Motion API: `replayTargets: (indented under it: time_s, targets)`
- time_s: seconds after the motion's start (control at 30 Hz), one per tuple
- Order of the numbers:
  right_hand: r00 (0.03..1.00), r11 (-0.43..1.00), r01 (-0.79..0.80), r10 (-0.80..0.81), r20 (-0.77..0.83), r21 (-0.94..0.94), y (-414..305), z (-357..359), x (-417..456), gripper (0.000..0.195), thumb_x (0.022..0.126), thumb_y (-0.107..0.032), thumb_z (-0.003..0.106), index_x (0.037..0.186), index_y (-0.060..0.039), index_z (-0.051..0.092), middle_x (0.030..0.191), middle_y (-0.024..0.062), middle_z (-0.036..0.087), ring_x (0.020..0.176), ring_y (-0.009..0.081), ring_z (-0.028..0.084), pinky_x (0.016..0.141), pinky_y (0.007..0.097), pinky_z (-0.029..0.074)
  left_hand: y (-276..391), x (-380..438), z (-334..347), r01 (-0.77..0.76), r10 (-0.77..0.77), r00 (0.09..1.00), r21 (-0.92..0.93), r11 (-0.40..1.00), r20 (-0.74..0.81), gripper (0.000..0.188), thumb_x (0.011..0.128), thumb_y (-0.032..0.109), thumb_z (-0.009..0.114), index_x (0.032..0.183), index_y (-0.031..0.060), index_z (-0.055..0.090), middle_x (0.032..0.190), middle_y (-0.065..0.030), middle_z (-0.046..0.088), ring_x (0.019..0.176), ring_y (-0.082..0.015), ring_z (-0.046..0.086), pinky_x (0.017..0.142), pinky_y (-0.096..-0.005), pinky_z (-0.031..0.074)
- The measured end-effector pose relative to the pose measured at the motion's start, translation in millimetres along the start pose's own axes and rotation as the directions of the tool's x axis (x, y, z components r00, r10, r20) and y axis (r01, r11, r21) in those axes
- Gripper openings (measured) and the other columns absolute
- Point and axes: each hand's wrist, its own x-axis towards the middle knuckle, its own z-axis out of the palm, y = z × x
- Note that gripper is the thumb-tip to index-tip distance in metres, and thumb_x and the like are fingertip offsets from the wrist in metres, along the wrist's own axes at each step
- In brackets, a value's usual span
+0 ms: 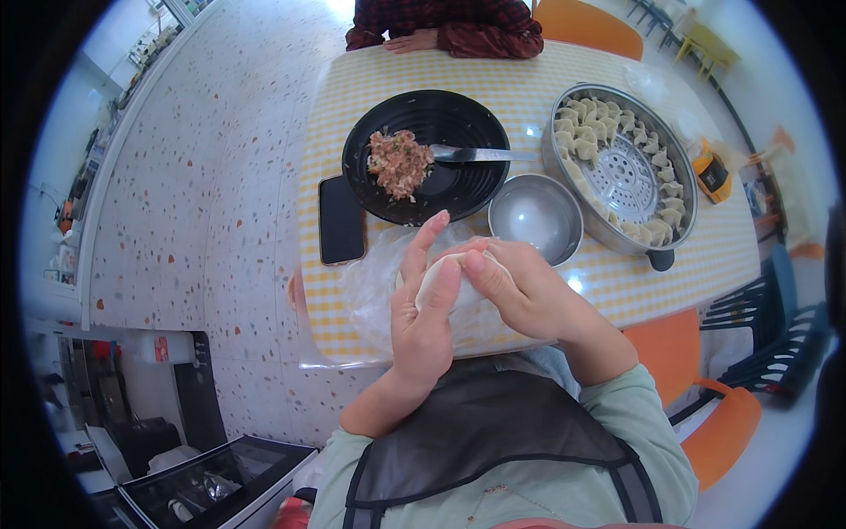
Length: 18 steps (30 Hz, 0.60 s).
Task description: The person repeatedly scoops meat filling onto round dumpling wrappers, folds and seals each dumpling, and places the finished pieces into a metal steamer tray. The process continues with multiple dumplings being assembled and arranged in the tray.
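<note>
A round dumpling wrapper [434, 283], partly folded, is held between both my hands above a clear plastic bag [370, 291]. My left hand [426, 297] supports it with the thumb on its face. The thumb and fingers of my right hand [522, 281] pinch its upper edge. Any filling inside is hidden. Beyond my hands, a black bowl [462, 122] holds minced meat filling [398, 164] and a flat metal spatula [476, 153]. A metal bowl [537, 215] with clear liquid stands right of it. Further right, shaped dumplings [585, 129] line a metal steamer [687, 218].
A black smartphone [342, 219] lies left of the black bowl on the yellow checked tablecloth [330, 311]. An orange packet [712, 173] lies beyond the steamer. Across the table, another person's forearms [489, 38] rest on its edge. Orange chairs [667, 350] stand at the right.
</note>
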Motion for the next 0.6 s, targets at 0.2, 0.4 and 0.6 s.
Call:
replayTargets:
  time_s: [0.2,0.4,0.6]
  targets:
    - [0.995,0.989,0.098,-0.096,0.024,-0.114,-11.6,-1.2,0.5,0.034,0.096,-0.025,0.039,0.095,0.0020,0.060,0.091,0.0183,0.061,0.080,0.0360,0.058,0.070,0.0384,0.046,-1.5,1.0,-7.2,0.029,-0.028,0.998,-0.008,1.000,0.055,0.044,0.097,0.025,0.034,0.112,-0.0111,0.055,0.137,-0.0152,0.036,0.121,-0.0206,0.041,0.101,-0.0335,0.030]
    - [0.989,0.986,0.143,-0.139,0.060,-0.082,-2.2,-1.6,3.0,0.037,0.097,-0.026,0.038,0.087,0.0034,0.060,0.086,0.0195,0.060,0.077,0.0364,0.057,0.067,0.0395,0.046,3.5,1.4,-7.6,0.002,-0.007,0.993,0.042,0.999,0.120,0.051,0.099,0.031,0.029,0.114,-0.0113,0.053,0.136,-0.0164,0.038,0.121,-0.0222,0.042,0.101,-0.0340,0.031]
    - [0.984,0.998,0.004,0.007,0.177,-0.060,-0.1,-6.1,8.8,0.044,0.097,-0.032,0.036,0.082,0.0038,0.057,0.076,0.0220,0.058,0.072,0.0380,0.055,0.061,0.0408,0.042,7.5,5.3,-2.8,0.033,-0.041,0.997,0.115,0.993,0.065,0.052,0.099,0.029,0.024,0.119,-0.0124,0.049,0.132,-0.0166,0.044,0.121,-0.0237,0.042,0.102,-0.0340,0.030]
